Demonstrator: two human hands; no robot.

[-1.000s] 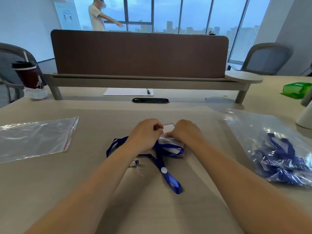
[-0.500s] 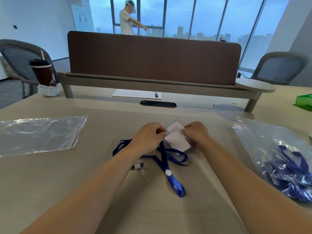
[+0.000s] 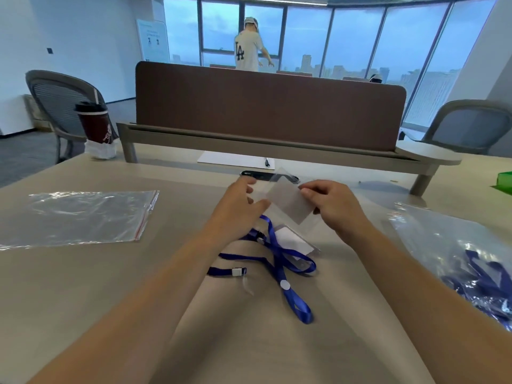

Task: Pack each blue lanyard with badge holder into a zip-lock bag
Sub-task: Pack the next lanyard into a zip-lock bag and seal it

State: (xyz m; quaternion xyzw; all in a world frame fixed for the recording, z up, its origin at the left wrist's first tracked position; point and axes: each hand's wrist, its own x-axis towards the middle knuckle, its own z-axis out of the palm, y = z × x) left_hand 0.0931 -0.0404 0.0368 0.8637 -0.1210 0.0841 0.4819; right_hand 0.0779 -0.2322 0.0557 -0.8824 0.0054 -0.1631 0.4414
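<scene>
A blue lanyard point(image 3: 279, 261) lies tangled on the table in front of me, with a clear badge holder point(image 3: 293, 241) holding a white card resting on it. Above it my two hands hold a second clear badge holder point(image 3: 289, 202) with a pale card inside, lifted off the table. My right hand point(image 3: 331, 206) pinches its right edge. My left hand point(image 3: 239, 209) touches its left corner with fingers partly spread. An empty zip-lock bag point(image 3: 83, 217) with a red seal lies flat at the left.
A large clear bag point(image 3: 454, 253) with several blue lanyards sits at the right. A dark cup point(image 3: 95, 128), a paper sheet with pen point(image 3: 235, 159), a brown divider point(image 3: 268, 106), a green box point(image 3: 504, 180) and chairs ring the desk. A person stands by the windows.
My hands have risen off the table with a badge holder, leaving the lanyard and another holder lying below. My view has tilted up and shifted left.
</scene>
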